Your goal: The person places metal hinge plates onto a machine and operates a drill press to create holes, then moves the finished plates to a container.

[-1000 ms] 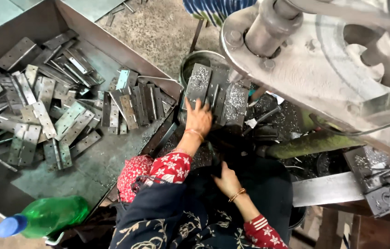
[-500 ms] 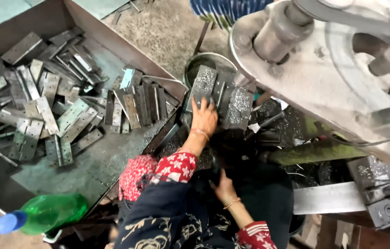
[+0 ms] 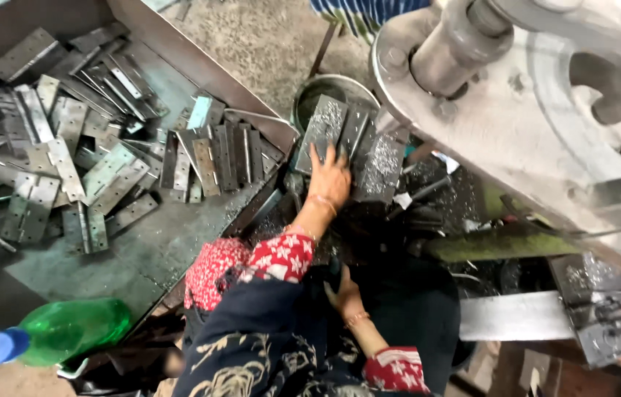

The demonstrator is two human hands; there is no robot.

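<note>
- Overhead, head view: the left hand [image 3: 330, 179] reaches forward, fingers spread flat on a stack of grey metal plates [image 3: 340, 132] leaning by a round metal bowl [image 3: 309, 99], pressing rather than gripping.
- The right hand [image 3: 345, 298] rests low near the lap, fingers loosely curled, holding nothing visible.
- Left of them, a metal tray [image 3: 178, 48] holds a loose heap of hinges [image 3: 105, 162]; a green bottle [image 3: 68, 331] lies at its corner.
- Risk: sharp plate edges and metal filings could cut the bare fingers, or the leaning stack could slide toward the heavy machine [image 3: 546, 110].
</note>
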